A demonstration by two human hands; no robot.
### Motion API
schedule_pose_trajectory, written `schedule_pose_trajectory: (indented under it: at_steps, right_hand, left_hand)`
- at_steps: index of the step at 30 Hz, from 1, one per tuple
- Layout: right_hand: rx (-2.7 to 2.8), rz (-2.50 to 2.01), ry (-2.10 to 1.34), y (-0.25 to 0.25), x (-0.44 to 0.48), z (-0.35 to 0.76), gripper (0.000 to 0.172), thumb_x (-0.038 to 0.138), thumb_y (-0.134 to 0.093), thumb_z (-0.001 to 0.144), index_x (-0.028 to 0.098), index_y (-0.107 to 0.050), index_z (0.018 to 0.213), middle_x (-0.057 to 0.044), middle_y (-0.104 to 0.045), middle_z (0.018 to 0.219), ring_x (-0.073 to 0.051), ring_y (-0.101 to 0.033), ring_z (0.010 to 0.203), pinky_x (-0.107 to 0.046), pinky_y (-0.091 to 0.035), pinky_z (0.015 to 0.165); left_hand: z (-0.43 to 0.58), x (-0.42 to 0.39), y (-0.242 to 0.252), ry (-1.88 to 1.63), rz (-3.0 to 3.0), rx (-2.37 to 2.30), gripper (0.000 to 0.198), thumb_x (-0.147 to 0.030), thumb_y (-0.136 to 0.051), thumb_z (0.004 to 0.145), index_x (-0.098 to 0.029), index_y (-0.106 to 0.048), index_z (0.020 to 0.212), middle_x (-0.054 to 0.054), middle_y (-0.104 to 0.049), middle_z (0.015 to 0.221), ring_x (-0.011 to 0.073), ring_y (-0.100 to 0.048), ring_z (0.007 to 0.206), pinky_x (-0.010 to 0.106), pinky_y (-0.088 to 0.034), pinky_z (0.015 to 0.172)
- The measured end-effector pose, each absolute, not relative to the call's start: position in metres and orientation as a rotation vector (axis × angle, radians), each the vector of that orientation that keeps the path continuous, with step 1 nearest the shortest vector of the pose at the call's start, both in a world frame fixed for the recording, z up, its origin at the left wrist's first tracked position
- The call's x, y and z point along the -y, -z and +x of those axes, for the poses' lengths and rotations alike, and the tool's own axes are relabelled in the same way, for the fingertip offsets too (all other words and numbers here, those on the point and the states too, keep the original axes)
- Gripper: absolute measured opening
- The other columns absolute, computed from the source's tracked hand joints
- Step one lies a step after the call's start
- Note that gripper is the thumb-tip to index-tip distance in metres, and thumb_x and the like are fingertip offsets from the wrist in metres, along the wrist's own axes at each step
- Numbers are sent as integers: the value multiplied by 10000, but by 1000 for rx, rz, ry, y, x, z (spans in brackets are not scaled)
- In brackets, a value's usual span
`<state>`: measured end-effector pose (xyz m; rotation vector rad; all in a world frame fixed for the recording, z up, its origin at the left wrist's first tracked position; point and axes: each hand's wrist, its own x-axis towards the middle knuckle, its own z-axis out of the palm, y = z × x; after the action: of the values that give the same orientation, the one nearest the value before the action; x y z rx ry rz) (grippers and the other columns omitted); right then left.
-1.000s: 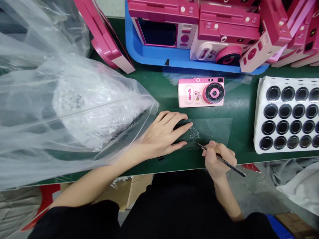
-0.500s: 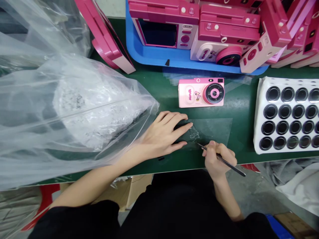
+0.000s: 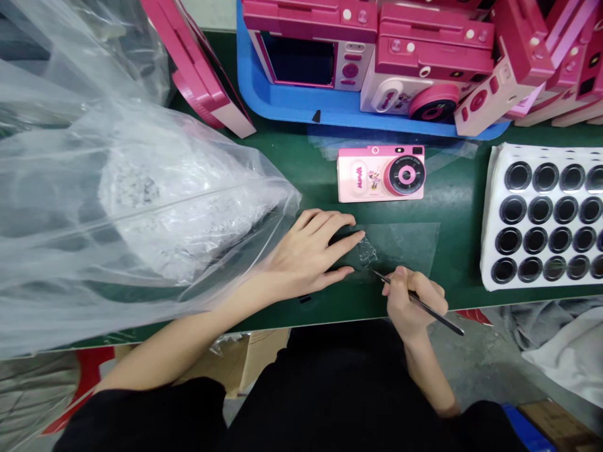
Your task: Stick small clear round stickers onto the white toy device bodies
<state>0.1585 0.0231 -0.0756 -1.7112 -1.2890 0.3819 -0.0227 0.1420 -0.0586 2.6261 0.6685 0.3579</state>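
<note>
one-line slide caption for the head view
Left hand presses a clear film sheet; right hand holds a thin metal tool to it, near a pink toy camera.

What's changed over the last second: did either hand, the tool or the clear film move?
Nothing visibly changed. The left hand lies flat on the clear film as before. The right hand keeps its grip on the thin metal tool, tip at the film. The pink toy camera sits where it was. Only the view itself shifted very slightly.
</note>
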Motion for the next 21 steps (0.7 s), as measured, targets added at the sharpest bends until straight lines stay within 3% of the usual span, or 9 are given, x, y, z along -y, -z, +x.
schedule_pose_trajectory:
  at_steps: [7,21]
  right_hand:
    - [1286,-1639,-431,74,-24,158,434,6,-561,839,205,-323,536,86,-453,425,-76,-519,376,-211,-416,415]
    - [1331,-1681,-413,74,-24,159,432,77,-566,862,216,-351,514,75,-464,417,-87,-519,363,-221,-440,404]
  left_hand:
    - [-23,-142,59,-375,2631,-658,396,-298,-630,905,-106,-581,1248,205,-610,1227,330,-578,1123,481,-464,898]
    - [-22,-142,59,-385,2643,-657,386,-295,-623,907,-100,-586,1238,206,-612,1219,328,-578,1113,473,-465,889]
